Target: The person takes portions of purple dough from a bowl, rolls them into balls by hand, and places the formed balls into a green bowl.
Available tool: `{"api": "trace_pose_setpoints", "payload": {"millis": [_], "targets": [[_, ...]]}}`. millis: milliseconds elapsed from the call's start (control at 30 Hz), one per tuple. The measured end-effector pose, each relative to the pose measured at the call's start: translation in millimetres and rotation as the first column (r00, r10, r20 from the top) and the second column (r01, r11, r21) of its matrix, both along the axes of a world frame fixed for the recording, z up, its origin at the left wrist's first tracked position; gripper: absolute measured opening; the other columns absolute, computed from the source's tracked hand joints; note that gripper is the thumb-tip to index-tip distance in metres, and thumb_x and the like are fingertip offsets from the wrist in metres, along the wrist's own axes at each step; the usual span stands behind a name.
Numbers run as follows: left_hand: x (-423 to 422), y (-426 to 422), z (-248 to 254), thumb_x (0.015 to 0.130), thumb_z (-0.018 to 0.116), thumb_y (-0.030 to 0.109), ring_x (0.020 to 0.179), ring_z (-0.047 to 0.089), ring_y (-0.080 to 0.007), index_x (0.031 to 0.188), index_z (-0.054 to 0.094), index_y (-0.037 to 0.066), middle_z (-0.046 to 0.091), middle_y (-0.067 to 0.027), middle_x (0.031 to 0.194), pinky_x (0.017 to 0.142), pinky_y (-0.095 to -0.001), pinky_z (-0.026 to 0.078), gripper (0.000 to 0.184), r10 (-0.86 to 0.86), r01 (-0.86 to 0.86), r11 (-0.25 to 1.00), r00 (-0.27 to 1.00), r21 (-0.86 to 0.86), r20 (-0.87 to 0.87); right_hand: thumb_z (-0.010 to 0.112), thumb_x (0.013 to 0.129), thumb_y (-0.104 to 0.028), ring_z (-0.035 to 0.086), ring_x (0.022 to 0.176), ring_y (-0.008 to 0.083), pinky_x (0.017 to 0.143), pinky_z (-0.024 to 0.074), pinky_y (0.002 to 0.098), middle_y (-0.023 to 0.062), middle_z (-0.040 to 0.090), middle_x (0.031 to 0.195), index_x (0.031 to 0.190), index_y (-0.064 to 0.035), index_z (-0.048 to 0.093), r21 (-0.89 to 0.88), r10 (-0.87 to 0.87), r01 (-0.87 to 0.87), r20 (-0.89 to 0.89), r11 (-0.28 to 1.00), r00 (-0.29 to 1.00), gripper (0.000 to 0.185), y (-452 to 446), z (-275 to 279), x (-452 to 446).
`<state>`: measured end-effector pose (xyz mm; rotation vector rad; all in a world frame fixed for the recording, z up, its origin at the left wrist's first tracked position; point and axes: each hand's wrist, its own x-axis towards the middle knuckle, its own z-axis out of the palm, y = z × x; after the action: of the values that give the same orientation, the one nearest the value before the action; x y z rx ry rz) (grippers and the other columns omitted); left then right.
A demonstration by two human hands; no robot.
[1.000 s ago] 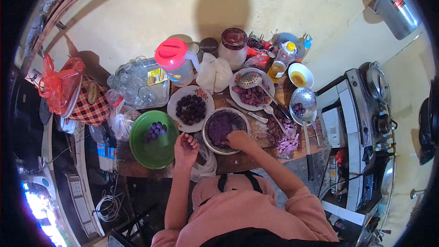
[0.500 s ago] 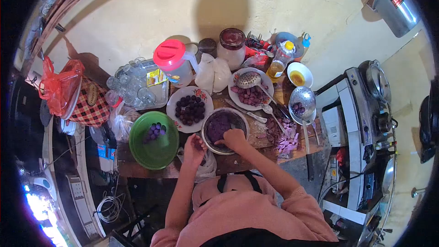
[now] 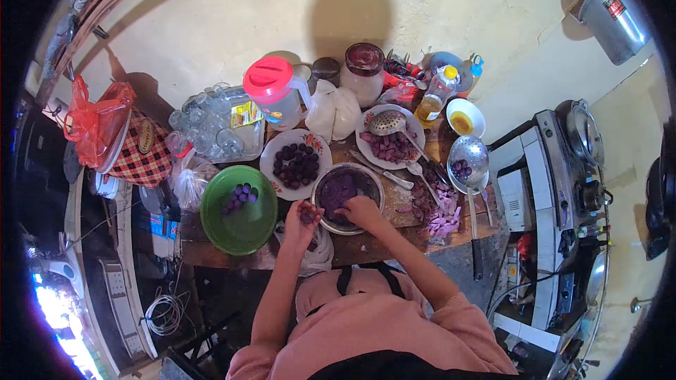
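In the head view, purple mash (image 3: 339, 186) sits in the metal bowl (image 3: 381, 193) on the tabletop (image 3: 352, 250). It looks soft and sticky, best pinched on top. The left hand (image 3: 301, 228) is curled, the right hand (image 3: 358, 212) dips in; I can't tell their grip.

Single head cam, wide fisheye, worn above pink-clad torso (image 3: 380, 331), near side of metal bowl (image 3: 381, 197). Faces forward, steeply down. Mid-range: bowl about central, wearer's arms (image 3: 415, 260) below it, wall (image 3: 451, 14) beyond it, stove (image 3: 551, 169) right of it.
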<state>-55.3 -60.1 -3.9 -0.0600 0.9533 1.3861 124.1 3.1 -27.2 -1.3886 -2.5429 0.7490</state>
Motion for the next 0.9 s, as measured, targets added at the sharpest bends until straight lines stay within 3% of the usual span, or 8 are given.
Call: {"api": "trace_pose_setpoints", "payload": {"millis": [133,333,433,533,633,700,800,900], "targets": [[0,-3,8,0.086,0.050,0.025,0.088,0.060,-0.0277,0.079,0.055,0.004,0.059,-0.0096,0.079,0.080,-0.0328,0.047,0.023,-0.003,0.002,0.999,0.999,0.037,0.035,0.054,0.082,-0.047,0.059,0.070,0.0362,0.068,0.0458,0.0427,0.0197,0.061,0.070,0.080,-0.0029,0.067,-0.256,-0.044,-0.030,-0.276,0.966,0.960,0.046,16,23,5],[18,6,18,0.089,0.042,0.033,0.104,0.055,-0.0287,0.105,0.054,-0.001,0.056,-0.0172,0.113,0.092,-0.0368,0.042,0.040,-0.067,0.051,0.987,0.993,0.154,0.102,0.043,0.090,-0.043,0.055,0.070,0.0314,0.067,0.0422,0.0358,0.0183,0.060,0.077,0.095,-0.0023,0.061,-0.612,-0.394,0.070,-0.413,0.788,0.821,0.045,13,51,17],[35,15,26,0.090,0.038,0.037,0.103,0.054,-0.0261,0.109,0.053,-0.001,0.054,-0.0164,0.117,0.092,-0.0375,0.041,0.045,-0.133,0.112,0.979,0.983,0.168,0.123,0.040,0.092,-0.038,0.053,0.092,0.0297,0.075,0.0410,0.0372,0.0192,0.055,0.105,0.113,-0.0037,0.053,-0.476,-0.313,0.009,-0.563,0.879,0.765,0.043,-7,61,11],[48,21,40,0.090,0.039,0.040,0.100,0.055,-0.0234,0.108,0.054,0.000,0.056,-0.0150,0.113,0.090,-0.0372,0.041,0.046,-0.185,0.171,0.977,0.977,0.123,0.107,0.039,0.090,-0.040,0.045,0.106,0.0281,0.079,0.0384,0.0463,0.0166,0.042,0.124,0.123,-0.0054,0.045,0.270,0.116,-0.094,-0.064,0.958,0.991,0.048,-36,105,7],[59,26,34,0.088,0.047,0.040,0.092,0.057,-0.0210,0.103,0.056,0.001,0.059,-0.0127,0.103,0.081,-0.0354,0.045,0.043,-0.200,0.201,0.979,0.979,-0.028,0.044,0.046,0.085,-0.044,0.039,0.111,0.0284,0.086,0.0290,0.0545,0.0121,0.041,0.124,0.111,-0.0119,0.056,0.503,0.059,-0.050,-0.003,0.863,0.998,0.042,-56,82,-2],[64,28,18,0.086,0.053,0.039,0.084,0.059,-0.0200,0.095,0.059,0.002,0.061,-0.0112,0.091,0.075,-0.0338,0.048,0.039,-0.191,0.174,0.963,0.979,-0.207,-0.067,0.043,0.085,-0.048,0.038,0.112,0.0281,0.087,0.0264,0.0560,0.0111,0.041,0.124,0.111,-0.0123,0.056,0.519,0.052,-0.072,0.052,0.852,0.997,0.046,-57,84,0],[71,26,27,0.083,0.060,0.035,0.055,0.054,-0.0166,0.071,0.058,0.006,0.055,-0.0055,0.064,0.050,-0.0280,0.045,0.032,-0.144,0.121,0.973,0.984,-0.196,-0.107,0.046,0.084,-0.045,0.040,0.110,0.0284,0.086,0.0271,0.0541,0.0101,0.043,0.122,0.104,-0.0116,0.059,0.515,-0.004,-0.019,0.043,0.857,0.999,0.041,-57,106,5],[48,21,-1,0.083,0.059,0.036,0.034,0.038,-0.0119,0.055,0.046,0.011,0.040,-0.0003,0.044,0.033,-0.0240,0.032,0.040,-0.164,0.173,0.974,0.984,-0.143,0.075,0.052,0.084,-0.036,0.048,0.095,0.0280,0.079,0.0340,0.0462,0.0113,0.051,0.109,0.096,-0.0073,0.058,0.548,-0.089,0.159,-0.152,0.821,0.984,0.032,-45,128,16]]}}
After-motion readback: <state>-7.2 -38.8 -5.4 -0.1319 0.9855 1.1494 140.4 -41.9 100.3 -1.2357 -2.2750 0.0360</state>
